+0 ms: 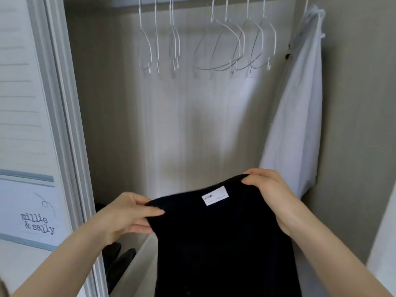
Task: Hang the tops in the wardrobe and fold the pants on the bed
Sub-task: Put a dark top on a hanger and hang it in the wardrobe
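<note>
In the head view, two bare hands are holding one black garment (220, 243) up before the open wardrobe (132, 129), the left hand (126, 213) and right hand (270, 189) each keeping its grip clamped on the soft, dark fabric's top edge beside a white rectangular label (215, 195). About eight thin white wire hangers (214, 41) are hanging empty above, and one white cloth bag (297, 116) is drooping at the right.

Both hands raised — left hand (126, 213) lower, right hand (267, 187) higher, fingers pinched.

Matt black knit garment (220, 243) with smooth white label (215, 195); thin white-coated wire hangers (227, 46); white cloth bag (295, 116).
</note>
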Motion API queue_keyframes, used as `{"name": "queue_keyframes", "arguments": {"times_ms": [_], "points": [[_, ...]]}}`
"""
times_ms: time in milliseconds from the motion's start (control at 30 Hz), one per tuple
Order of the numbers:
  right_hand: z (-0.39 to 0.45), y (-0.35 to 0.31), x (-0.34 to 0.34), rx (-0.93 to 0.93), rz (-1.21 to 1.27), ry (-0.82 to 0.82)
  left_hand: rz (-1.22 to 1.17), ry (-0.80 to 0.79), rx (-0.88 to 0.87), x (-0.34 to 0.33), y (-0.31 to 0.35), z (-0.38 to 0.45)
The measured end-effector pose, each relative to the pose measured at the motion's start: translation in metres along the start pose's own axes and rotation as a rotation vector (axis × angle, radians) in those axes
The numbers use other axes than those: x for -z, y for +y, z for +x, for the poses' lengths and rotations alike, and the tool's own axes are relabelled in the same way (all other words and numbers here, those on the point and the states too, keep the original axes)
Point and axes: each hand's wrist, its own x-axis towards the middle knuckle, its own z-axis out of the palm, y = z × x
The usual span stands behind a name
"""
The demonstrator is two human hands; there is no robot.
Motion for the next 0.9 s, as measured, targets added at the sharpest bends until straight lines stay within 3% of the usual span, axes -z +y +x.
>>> {"name": "queue_keyframes", "arguments": {"times_ms": [100,300,400,500,567,633,733,900], "points": [[0.011,0.014,0.003,0.057,-0.083,0.081,-0.337,-0.101,0.049,0.003,0.010,0.004],[0.011,0.028,0.018,0.171,-0.501,0.271,-0.474,-0.178,0.017,-0.002,0.025,0.017],[0.008,0.036,0.028,0.147,-0.666,0.300,-0.344,-0.154,-0.033,0.005,0.035,0.028],[0.007,0.039,0.030,0.105,-0.841,0.255,-0.063,-0.080,-0.213,0.002,0.053,0.037],[0.010,0.031,0.029,0.070,-0.911,0.176,0.155,0.069,-0.423,-0.006,0.067,0.046],[0.012,0.016,0.028,0.082,-0.908,0.126,0.437,0.319,-0.667,-0.012,0.078,0.057],[0.019,-0.025,0.026,0.230,-0.847,0.236,0.578,0.465,-0.863,-0.024,0.100,0.062],[0.058,-0.108,0.033,0.436,-0.600,0.542,0.531,0.504,-0.890,-0.031,0.130,0.070]]}}
